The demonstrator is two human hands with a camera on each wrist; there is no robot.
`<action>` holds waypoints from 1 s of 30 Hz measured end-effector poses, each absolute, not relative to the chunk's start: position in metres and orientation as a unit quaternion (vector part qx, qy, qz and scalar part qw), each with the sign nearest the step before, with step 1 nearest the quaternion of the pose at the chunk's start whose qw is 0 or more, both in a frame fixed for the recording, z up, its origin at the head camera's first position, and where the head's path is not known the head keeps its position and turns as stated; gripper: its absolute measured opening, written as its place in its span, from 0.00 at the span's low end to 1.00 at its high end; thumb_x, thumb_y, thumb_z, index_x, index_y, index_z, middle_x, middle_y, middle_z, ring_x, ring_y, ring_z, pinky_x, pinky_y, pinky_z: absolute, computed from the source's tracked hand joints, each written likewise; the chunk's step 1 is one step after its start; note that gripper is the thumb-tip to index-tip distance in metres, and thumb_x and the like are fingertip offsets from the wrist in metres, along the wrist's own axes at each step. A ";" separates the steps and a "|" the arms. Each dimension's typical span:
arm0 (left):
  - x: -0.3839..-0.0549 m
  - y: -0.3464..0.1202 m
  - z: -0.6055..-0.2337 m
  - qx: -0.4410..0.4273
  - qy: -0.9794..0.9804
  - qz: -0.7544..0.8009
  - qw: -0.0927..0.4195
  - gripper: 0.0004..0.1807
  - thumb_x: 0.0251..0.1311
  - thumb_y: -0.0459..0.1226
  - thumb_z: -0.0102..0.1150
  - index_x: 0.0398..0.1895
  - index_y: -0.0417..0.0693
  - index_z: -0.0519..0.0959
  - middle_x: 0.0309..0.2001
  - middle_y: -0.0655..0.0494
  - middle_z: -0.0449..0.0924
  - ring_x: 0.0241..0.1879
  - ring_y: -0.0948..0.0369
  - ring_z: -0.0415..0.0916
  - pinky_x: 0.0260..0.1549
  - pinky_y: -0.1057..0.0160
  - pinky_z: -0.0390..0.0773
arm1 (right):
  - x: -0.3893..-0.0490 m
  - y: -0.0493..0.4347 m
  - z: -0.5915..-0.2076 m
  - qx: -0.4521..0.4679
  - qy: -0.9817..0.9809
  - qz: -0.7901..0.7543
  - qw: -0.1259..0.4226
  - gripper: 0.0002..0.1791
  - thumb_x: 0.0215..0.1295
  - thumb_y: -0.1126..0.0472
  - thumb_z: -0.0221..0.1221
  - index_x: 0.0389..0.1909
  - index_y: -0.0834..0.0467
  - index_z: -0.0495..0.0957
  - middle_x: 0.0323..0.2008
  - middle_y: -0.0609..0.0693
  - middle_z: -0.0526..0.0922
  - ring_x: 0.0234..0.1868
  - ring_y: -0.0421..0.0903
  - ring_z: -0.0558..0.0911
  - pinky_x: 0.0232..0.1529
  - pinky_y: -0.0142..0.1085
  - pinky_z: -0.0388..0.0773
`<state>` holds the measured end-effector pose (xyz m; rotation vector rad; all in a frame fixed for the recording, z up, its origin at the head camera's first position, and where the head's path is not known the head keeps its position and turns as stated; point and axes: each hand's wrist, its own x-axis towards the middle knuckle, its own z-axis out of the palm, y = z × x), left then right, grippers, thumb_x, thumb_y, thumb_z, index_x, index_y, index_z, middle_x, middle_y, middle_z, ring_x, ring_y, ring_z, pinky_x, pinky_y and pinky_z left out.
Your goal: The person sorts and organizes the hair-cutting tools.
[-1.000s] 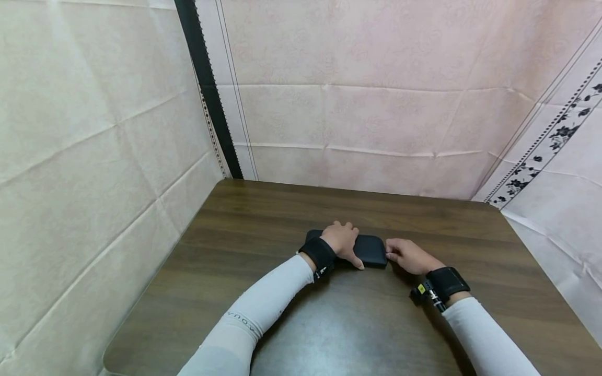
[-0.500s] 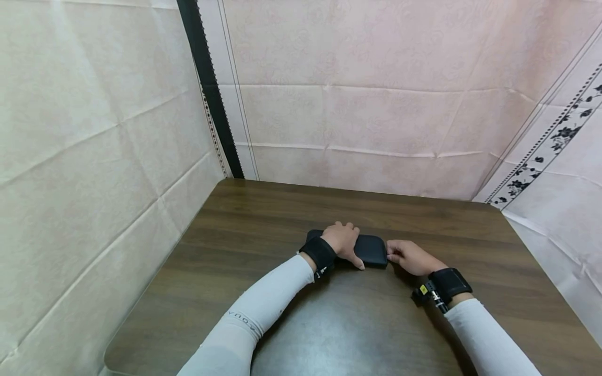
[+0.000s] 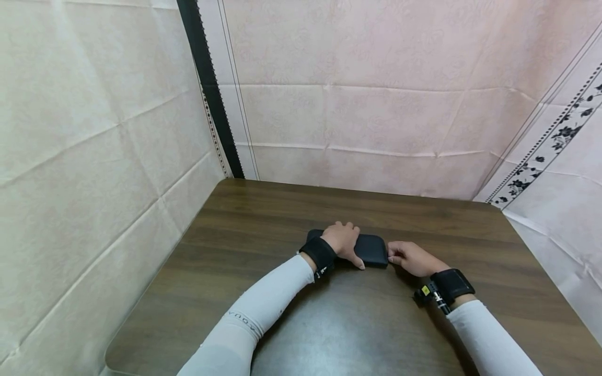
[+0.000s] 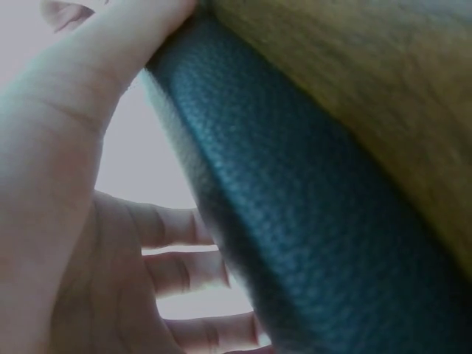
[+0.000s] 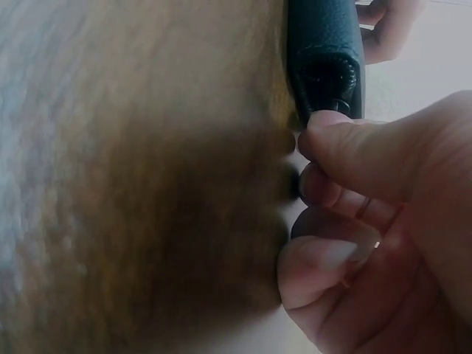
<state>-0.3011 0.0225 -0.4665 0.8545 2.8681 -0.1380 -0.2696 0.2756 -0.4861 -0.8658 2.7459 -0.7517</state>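
A black pebbled-leather zip wallet (image 3: 370, 250) lies flat on the wooden table, its long side running left to right. My left hand (image 3: 340, 241) holds it across the top, with the thumb at the near edge and the fingers over toward the far edge. In the left wrist view, the leather side of the wallet (image 4: 273, 184) fills the middle between thumb and table. At the wallet's right end, my right hand (image 3: 411, 258) pinches a small dark zipper pull between thumb and index finger. The right wrist view shows a dark hollow in that end (image 5: 328, 77), just beyond the thumb tip.
The brown wooden table (image 3: 226, 292) has rounded corners. Light patterned cloth (image 3: 357, 120) hangs behind its far edge, and another cloth (image 3: 94, 156) hangs along the left. Both wrists wear black straps (image 3: 451, 284) with small cameras.
My right hand has shifted very slightly to the right, still pinching at the wallet's right end. My left hand and the wallet stay in place.
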 end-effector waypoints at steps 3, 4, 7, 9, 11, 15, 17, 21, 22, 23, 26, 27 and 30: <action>-0.301 0.022 -0.466 0.286 0.954 -0.049 0.073 0.61 0.44 0.78 0.65 0.78 0.54 0.66 0.71 0.51 0.72 0.63 0.47 0.74 0.56 0.51 0.82 | -0.269 0.276 -0.486 -0.292 0.918 -0.253 0.083 0.12 0.75 0.65 0.59 0.29 0.52 0.73 0.27 0.43 0.72 0.31 0.38 0.73 0.35 0.32 0.69; -0.301 0.022 -0.466 0.286 0.954 -0.049 0.074 0.61 0.44 0.78 0.65 0.78 0.54 0.66 0.71 0.51 0.72 0.63 0.47 0.74 0.56 0.51 0.81 | -0.268 0.276 -0.486 -0.293 0.918 -0.254 0.083 0.12 0.75 0.65 0.59 0.29 0.52 0.73 0.28 0.43 0.72 0.31 0.38 0.73 0.35 0.32 0.69; -0.300 0.021 -0.466 0.288 0.954 -0.048 0.075 0.61 0.45 0.78 0.65 0.78 0.54 0.65 0.71 0.51 0.71 0.63 0.47 0.74 0.56 0.51 0.81 | -0.267 0.276 -0.486 -0.294 0.917 -0.257 0.085 0.12 0.75 0.65 0.60 0.29 0.52 0.73 0.28 0.43 0.72 0.30 0.38 0.73 0.35 0.32 0.69; -0.300 0.021 -0.466 0.288 0.953 -0.049 0.075 0.61 0.45 0.78 0.65 0.78 0.54 0.65 0.71 0.51 0.71 0.63 0.47 0.74 0.56 0.51 0.81 | -0.266 0.276 -0.486 -0.295 0.916 -0.259 0.086 0.12 0.75 0.65 0.60 0.29 0.53 0.73 0.28 0.43 0.72 0.30 0.38 0.73 0.35 0.32 0.69; -0.299 0.021 -0.466 0.290 0.953 -0.050 0.074 0.61 0.45 0.78 0.64 0.78 0.54 0.66 0.71 0.51 0.71 0.63 0.47 0.74 0.56 0.51 0.81 | -0.265 0.276 -0.486 -0.296 0.915 -0.260 0.087 0.11 0.74 0.66 0.60 0.29 0.53 0.73 0.27 0.43 0.72 0.30 0.37 0.72 0.35 0.32 0.68; -0.298 0.020 -0.465 0.294 0.952 -0.052 0.074 0.60 0.46 0.78 0.64 0.77 0.53 0.66 0.71 0.51 0.71 0.63 0.46 0.74 0.56 0.51 0.81 | -0.264 0.277 -0.486 -0.302 0.913 -0.259 0.090 0.11 0.74 0.66 0.60 0.30 0.53 0.73 0.27 0.42 0.72 0.29 0.37 0.72 0.34 0.31 0.69; -0.297 0.019 -0.463 0.295 0.951 -0.050 0.076 0.60 0.47 0.77 0.64 0.78 0.53 0.65 0.72 0.50 0.71 0.64 0.46 0.73 0.57 0.51 0.81 | -0.262 0.277 -0.485 -0.302 0.912 -0.260 0.095 0.11 0.74 0.66 0.60 0.30 0.53 0.74 0.28 0.42 0.72 0.29 0.36 0.72 0.34 0.31 0.69; -0.296 0.018 -0.461 0.291 0.953 -0.044 0.078 0.61 0.47 0.77 0.65 0.79 0.54 0.64 0.72 0.51 0.70 0.66 0.46 0.72 0.58 0.51 0.80 | -0.260 0.277 -0.484 -0.297 0.912 -0.260 0.106 0.11 0.74 0.66 0.60 0.30 0.53 0.74 0.28 0.41 0.72 0.29 0.37 0.73 0.34 0.31 0.70; -0.296 0.017 -0.461 0.291 0.953 -0.044 0.077 0.61 0.47 0.77 0.65 0.79 0.54 0.64 0.73 0.51 0.70 0.66 0.46 0.72 0.59 0.51 0.80 | -0.259 0.277 -0.484 -0.297 0.912 -0.261 0.107 0.11 0.75 0.65 0.60 0.30 0.53 0.74 0.28 0.41 0.72 0.29 0.37 0.73 0.34 0.31 0.70; -0.297 0.017 -0.461 0.291 0.953 -0.044 0.077 0.60 0.47 0.77 0.64 0.79 0.54 0.64 0.73 0.51 0.70 0.66 0.46 0.72 0.59 0.51 0.80 | -0.259 0.276 -0.483 -0.297 0.912 -0.261 0.108 0.11 0.75 0.65 0.59 0.30 0.53 0.74 0.28 0.41 0.72 0.29 0.37 0.73 0.34 0.31 0.70; -0.298 0.018 -0.461 0.292 0.952 -0.043 0.076 0.60 0.48 0.77 0.64 0.79 0.53 0.64 0.72 0.50 0.70 0.66 0.46 0.72 0.60 0.51 0.80 | -0.258 0.276 -0.482 -0.296 0.913 -0.259 0.109 0.11 0.74 0.65 0.60 0.30 0.52 0.74 0.28 0.41 0.71 0.29 0.37 0.73 0.34 0.31 0.70; -0.298 0.018 -0.462 0.292 0.952 -0.042 0.077 0.60 0.48 0.77 0.64 0.79 0.53 0.64 0.72 0.51 0.70 0.66 0.46 0.72 0.60 0.51 0.80 | -0.258 0.276 -0.482 -0.296 0.913 -0.259 0.110 0.11 0.74 0.65 0.60 0.30 0.52 0.74 0.28 0.41 0.72 0.29 0.37 0.73 0.34 0.31 0.70; -0.299 0.019 -0.462 0.288 0.953 -0.037 0.080 0.60 0.48 0.77 0.64 0.78 0.54 0.65 0.72 0.51 0.71 0.65 0.47 0.72 0.59 0.51 0.80 | -0.257 0.277 -0.482 -0.298 0.912 -0.257 0.112 0.11 0.74 0.65 0.61 0.30 0.52 0.75 0.27 0.41 0.72 0.29 0.37 0.73 0.33 0.31 0.70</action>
